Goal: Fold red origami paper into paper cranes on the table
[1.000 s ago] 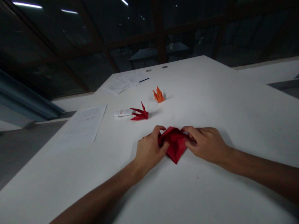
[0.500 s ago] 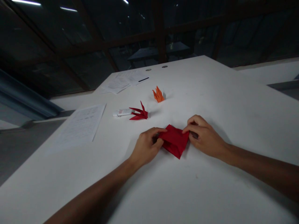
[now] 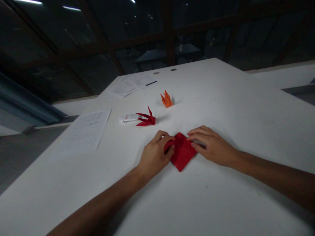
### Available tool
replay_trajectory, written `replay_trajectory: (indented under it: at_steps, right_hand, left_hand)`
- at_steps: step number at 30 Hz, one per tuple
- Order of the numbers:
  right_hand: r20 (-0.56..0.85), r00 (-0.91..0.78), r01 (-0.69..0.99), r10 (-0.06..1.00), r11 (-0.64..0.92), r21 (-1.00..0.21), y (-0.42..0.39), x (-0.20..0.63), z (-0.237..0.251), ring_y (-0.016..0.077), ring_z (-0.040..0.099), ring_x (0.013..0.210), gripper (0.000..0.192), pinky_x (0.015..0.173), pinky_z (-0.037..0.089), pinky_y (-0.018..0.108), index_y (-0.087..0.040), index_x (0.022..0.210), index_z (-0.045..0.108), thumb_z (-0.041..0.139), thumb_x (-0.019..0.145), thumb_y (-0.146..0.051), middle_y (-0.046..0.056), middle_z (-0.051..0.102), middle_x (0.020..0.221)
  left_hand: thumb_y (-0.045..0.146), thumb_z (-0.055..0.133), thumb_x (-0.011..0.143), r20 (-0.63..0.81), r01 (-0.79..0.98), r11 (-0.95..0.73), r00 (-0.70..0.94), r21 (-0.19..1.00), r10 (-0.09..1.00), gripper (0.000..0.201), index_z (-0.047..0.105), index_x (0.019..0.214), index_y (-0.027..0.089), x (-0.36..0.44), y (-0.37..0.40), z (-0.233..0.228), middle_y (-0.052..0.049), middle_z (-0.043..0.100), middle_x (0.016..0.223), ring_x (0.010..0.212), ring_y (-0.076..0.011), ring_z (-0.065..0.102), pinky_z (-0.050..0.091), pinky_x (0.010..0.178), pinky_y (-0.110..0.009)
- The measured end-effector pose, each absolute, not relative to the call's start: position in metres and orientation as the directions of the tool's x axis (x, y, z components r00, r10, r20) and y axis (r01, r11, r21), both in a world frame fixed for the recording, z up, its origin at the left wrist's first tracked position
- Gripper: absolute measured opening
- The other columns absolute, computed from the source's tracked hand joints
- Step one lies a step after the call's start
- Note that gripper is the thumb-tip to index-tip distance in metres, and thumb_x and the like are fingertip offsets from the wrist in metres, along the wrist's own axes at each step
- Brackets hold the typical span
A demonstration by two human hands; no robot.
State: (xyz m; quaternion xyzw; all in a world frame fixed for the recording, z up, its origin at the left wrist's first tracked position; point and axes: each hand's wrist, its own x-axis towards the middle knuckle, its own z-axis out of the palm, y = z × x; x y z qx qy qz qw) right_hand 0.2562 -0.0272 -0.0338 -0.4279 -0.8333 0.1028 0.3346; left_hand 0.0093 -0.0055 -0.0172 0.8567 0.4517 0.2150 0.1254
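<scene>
The left hand (image 3: 156, 152) pinches the red origami paper (image 3: 183, 155) at its curled left corner; the right hand (image 3: 214, 144), fingers parted, touches its right side.

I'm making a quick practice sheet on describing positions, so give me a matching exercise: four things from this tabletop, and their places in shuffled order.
Things
1. Red paper
2. Orange figure
3. Red spiky figure
4. Dark stick

Places
A. By the right end of the white tube
B. At the right edge of the far papers
C. Between the left hand and the right hand
D. Beyond the red spiky figure, but nearer than the dark stick

Pairs: 1-C, 2-D, 3-A, 4-B
</scene>
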Motion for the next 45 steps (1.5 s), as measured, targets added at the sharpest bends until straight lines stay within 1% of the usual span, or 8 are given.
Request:
replay_trajectory:
  at_steps: [5, 9, 14, 19, 23, 32, 39, 45]
  right_hand:
    - [0.401, -0.492, 0.643, 0.773, 0.633, -0.430, -0.027, 0.256, -0.034, 0.0245, 0.063, 0.109, 0.024, 0.098, 0.048, 0.047, -0.022, 0.108, 0.072, 0.059, 0.092, -0.010, 0.006, 0.074, 0.115]
    - [0.384, -0.486, 0.623, 0.785, 0.619, -0.478, -0.029, 0.256, -0.029, 0.0238, 0.063, 0.108, 0.039, 0.098, 0.047, 0.047, -0.023, 0.112, 0.070, 0.056, 0.083, -0.001, 0.004, 0.075, 0.113]
    - [0.395, -0.495, 0.600, 0.774, 0.633, -0.489, -0.029, 0.258, -0.028, 0.0253, 0.062, 0.113, 0.055, 0.099, 0.047, 0.047, -0.025, 0.112, 0.071, 0.051, 0.071, 0.007, 0.007, 0.069, 0.122]
    - [0.382, -0.515, 0.574, 0.767, 0.640, -0.511, -0.029, 0.260, -0.027, 0.0257, 0.060, 0.115, 0.045, 0.101, 0.046, 0.048, -0.024, 0.112, 0.070, 0.058, 0.077, 0.001, 0.008, 0.067, 0.124]
    - [0.363, -0.568, 0.536, 0.739, 0.667, -0.518, -0.030, 0.259, -0.025, 0.0238, 0.061, 0.114, 0.033, 0.104, 0.044, 0.048, -0.025, 0.112, 0.070, 0.063, 0.086, -0.007, 0.006, 0.069, 0.122]
    - [0.420, -0.495, 0.501, 0.761, 0.645, -0.578, -0.028, 0.259, -0.028, 0.0205, 0.062, 0.111, 0.021, 0.099, 0.051, 0.039, -0.025, 0.114, 0.069, 0.057, 0.099, -0.018, 0.007, 0.066, 0.118]
    - [0.354, -0.587, 0.556, 0.728, 0.680, -0.478, -0.030, 0.255, -0.023, 0.0239, 0.062, 0.107, 0.021, 0.097, 0.047, 0.046, -0.023, 0.109, 0.070, 0.050, 0.104, -0.022, 0.007, 0.073, 0.111]
    - [0.334, -0.517, 0.674, 0.788, 0.616, -0.407, -0.031, 0.251, -0.028, 0.0257, 0.062, 0.104, 0.015, 0.093, 0.046, 0.047, -0.021, 0.114, 0.063, 0.057, 0.101, -0.025, 0.007, 0.072, 0.110]
  left_hand:
    - [0.018, 0.057, 0.096, 0.381, 0.674, -0.698, 0.595, 0.244, 0.708, 0.023, 0.071, 0.113, 0.026, 0.007, -0.005, -0.019, -0.007, 0.062, 0.128, 0.114, -0.0265, 0.054, 0.054, 0.095, -0.044]
    - [0.010, 0.050, 0.099, 0.284, 0.524, -0.800, 0.751, 0.294, 0.596, 0.031, 0.070, 0.119, 0.023, 0.005, -0.001, -0.019, -0.005, 0.071, 0.122, 0.109, -0.0241, 0.057, 0.050, 0.098, -0.043]
    - [0.015, 0.049, 0.100, 0.246, 0.514, -0.774, 0.749, 0.370, 0.615, 0.028, 0.068, 0.120, 0.021, 0.006, 0.000, -0.017, -0.005, 0.071, 0.121, 0.110, -0.0238, 0.058, 0.047, 0.101, -0.043]
    - [0.022, 0.050, 0.101, 0.225, 0.496, -0.763, 0.756, 0.414, 0.614, 0.023, 0.067, 0.118, 0.020, 0.006, -0.001, -0.013, -0.006, 0.070, 0.119, 0.109, -0.0235, 0.058, 0.045, 0.101, -0.042]
    - [0.011, 0.046, 0.099, 0.248, 0.445, -0.757, 0.759, 0.478, 0.602, 0.030, 0.066, 0.118, 0.022, 0.003, 0.002, -0.014, -0.005, 0.069, 0.119, 0.109, -0.0210, 0.057, 0.045, 0.101, -0.040]
    - [0.014, 0.052, 0.096, 0.220, 0.433, -0.756, 0.778, 0.491, 0.589, 0.028, 0.067, 0.119, 0.022, 0.003, 0.003, -0.011, -0.006, 0.067, 0.121, 0.111, -0.0227, 0.057, 0.044, 0.103, -0.042]
    - [0.023, 0.055, 0.096, 0.185, 0.425, -0.780, 0.813, 0.460, 0.552, 0.027, 0.068, 0.120, 0.023, 0.004, -0.002, -0.007, -0.008, 0.065, 0.124, 0.114, -0.0255, 0.056, 0.044, 0.105, -0.044]
    - [0.041, 0.062, 0.095, 0.166, 0.430, -0.769, 0.814, 0.472, 0.557, 0.036, 0.065, 0.124, 0.020, 0.005, -0.002, -0.003, -0.010, 0.065, 0.125, 0.115, -0.0270, 0.055, 0.043, 0.105, -0.044]
